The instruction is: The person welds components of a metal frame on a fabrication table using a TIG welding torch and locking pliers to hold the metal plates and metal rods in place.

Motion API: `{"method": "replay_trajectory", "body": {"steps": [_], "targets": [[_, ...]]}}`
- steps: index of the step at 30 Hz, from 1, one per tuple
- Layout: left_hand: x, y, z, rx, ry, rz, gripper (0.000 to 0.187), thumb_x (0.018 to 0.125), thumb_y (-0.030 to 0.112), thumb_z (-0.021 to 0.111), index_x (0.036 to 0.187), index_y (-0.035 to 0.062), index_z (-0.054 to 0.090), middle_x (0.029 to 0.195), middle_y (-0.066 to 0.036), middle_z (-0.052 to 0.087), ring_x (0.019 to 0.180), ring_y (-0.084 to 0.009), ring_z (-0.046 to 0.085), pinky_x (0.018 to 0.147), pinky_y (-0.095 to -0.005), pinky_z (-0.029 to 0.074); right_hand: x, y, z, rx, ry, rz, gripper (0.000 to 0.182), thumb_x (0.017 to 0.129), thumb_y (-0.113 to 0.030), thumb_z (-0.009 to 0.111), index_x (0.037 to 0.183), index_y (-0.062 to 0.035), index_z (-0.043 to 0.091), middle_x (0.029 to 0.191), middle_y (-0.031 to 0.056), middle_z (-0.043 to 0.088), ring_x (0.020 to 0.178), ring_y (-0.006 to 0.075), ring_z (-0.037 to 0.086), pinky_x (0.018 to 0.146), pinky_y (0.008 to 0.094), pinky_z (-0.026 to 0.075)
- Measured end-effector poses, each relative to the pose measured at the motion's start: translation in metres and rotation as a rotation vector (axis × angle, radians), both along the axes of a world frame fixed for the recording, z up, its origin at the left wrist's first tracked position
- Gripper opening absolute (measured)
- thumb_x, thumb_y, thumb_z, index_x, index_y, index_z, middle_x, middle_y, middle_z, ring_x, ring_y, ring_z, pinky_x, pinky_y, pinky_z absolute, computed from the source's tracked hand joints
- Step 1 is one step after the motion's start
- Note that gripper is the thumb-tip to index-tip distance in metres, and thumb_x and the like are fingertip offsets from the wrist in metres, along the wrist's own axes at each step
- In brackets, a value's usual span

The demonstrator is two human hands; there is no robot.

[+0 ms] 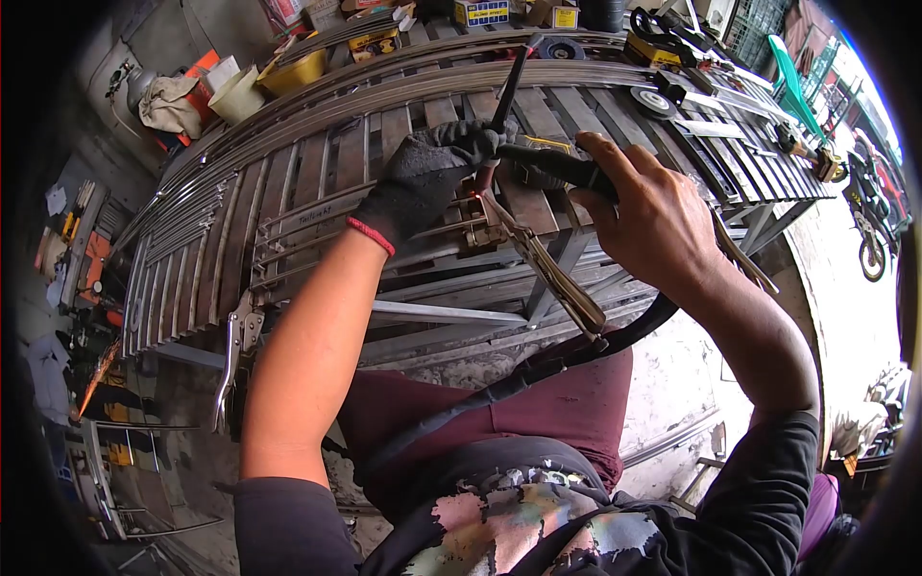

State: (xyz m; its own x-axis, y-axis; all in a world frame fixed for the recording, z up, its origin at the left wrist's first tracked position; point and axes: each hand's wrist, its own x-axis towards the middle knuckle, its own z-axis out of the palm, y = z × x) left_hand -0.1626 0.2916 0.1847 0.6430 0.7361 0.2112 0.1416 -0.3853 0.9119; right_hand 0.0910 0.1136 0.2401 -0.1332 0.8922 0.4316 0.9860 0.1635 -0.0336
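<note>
My left hand (427,173), in a black glove with a red cuff, has its fingers closed around the head of a TIG welding torch (562,165). The torch's long black back cap (514,86) points up and away. My bare right hand (653,211) grips the torch handle from the right. A small red glow shows on the metal just below the torch head. Beneath it, locking pliers (557,274) are clamped at the bench edge, near thin metal rods (317,240). The torch's dark cable (519,379) runs down across my lap.
A slatted metal bench (307,158) spans the front. More locking pliers (235,355) hang at its left edge. Several rods (182,226) lie at left. A yellow container (293,72), a grinding disc (653,101) and boxes (480,12) sit farther back. Orange sparks (99,377) fly at far left.
</note>
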Motion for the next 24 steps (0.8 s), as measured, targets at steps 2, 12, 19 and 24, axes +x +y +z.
{"method": "replay_trajectory", "body": {"steps": [2, 12, 19, 24], "targets": [[0.001, 0.0, 0.0, -0.05, -0.044, -0.022, 0.032, 0.119, 0.025, 0.064, 0.134, 0.0021, 0.08, 0.117, -0.007, 0.082, 0.108, -0.0134, 0.072, 0.106, -0.0324, 0.056, 0.0, 0.0, 0.001, -0.006, -0.006, 0.0, 0.054, 0.11, -0.035, 0.076, 0.158, -0.017, 0.058, 0.111, 0.0222, 0.076, 0.088, 0.0381, 0.082, 0.067, 0.0486, 0.065], [-0.001, -0.002, -0.002, 0.076, -0.082, 0.001, 0.03, 0.114, 0.027, 0.07, 0.131, 0.0044, 0.08, 0.109, -0.005, 0.083, 0.1, -0.0123, 0.075, 0.098, -0.0302, 0.058, 0.004, 0.002, -0.003, 0.022, -0.044, 0.04, 0.05, 0.108, -0.033, 0.079, 0.152, -0.016, 0.064, 0.108, 0.0199, 0.075, 0.083, 0.0365, 0.081, 0.066, 0.0474, 0.065], [-0.003, 0.004, -0.005, 0.327, -0.01, -0.054, 0.028, 0.119, 0.029, 0.065, 0.118, 0.0063, 0.081, 0.094, -0.003, 0.079, 0.087, -0.0111, 0.07, 0.084, -0.0323, 0.057, 0.004, 0.0, -0.004, 0.042, -0.012, 0.029, 0.055, 0.109, -0.034, 0.076, 0.158, -0.0169, 0.058, 0.11, 0.0219, 0.075, 0.084, 0.0382, 0.082, 0.066, 0.0488, 0.065], [-0.001, -0.003, 0.003, 0.071, 0.073, -0.003, 0.032, 0.121, 0.024, 0.059, 0.134, 0.0024, 0.078, 0.121, -0.009, 0.083, 0.113, -0.0164, 0.076, 0.104, -0.0327, 0.058, 0.002, -0.001, -0.002, 0.012, -0.01, 0.02, 0.056, 0.109, -0.034, 0.077, 0.158, -0.0165, 0.058, 0.11, 0.022, 0.075, 0.084, 0.0383, 0.082, 0.066, 0.0485, 0.065]]}}
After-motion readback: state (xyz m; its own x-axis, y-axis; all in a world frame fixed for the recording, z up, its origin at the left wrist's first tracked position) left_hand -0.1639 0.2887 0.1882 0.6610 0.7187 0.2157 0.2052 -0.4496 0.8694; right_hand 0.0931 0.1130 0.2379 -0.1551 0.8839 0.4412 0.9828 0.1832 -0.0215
